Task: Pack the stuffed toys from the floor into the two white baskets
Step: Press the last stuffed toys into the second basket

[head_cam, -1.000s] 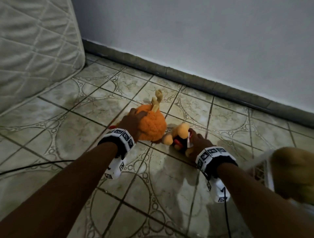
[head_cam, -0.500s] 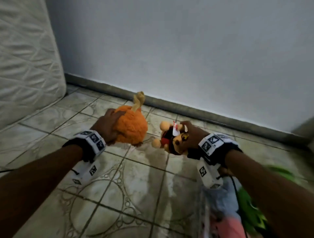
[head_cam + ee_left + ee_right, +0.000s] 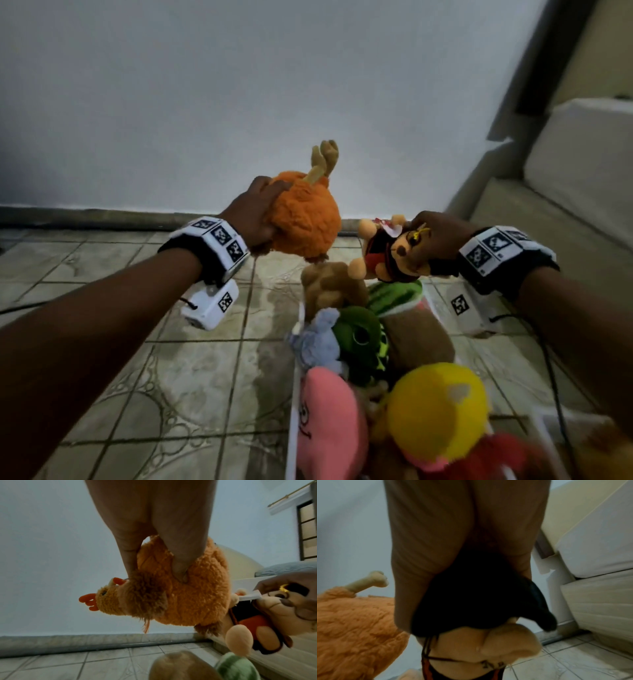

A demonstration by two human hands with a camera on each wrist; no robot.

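My left hand (image 3: 260,212) grips a fuzzy orange chicken toy (image 3: 305,219) in the air, its tan legs pointing up; the left wrist view shows my fingers (image 3: 178,561) sunk into its body (image 3: 180,596). My right hand (image 3: 435,236) grips a small tan doll (image 3: 394,253) in red and black by its dark-haired head (image 3: 471,608). Both toys hang above the far end of a white basket (image 3: 293,404) packed with several stuffed toys: brown (image 3: 414,339), green (image 3: 359,335), grey (image 3: 318,339), pink (image 3: 329,421), yellow (image 3: 438,414).
Tiled floor (image 3: 205,363) spreads to the left of the basket. A plain wall (image 3: 239,102) with a grey baseboard (image 3: 102,219) stands ahead. A cream mattress or bed (image 3: 582,164) sits at the right. A black cable (image 3: 555,387) runs along the floor by the basket.
Both hands lifted the chicken and the doll off the floor and carried them right, over the filled basket. The view swung right; the quilted mattress on the left is out of sight.
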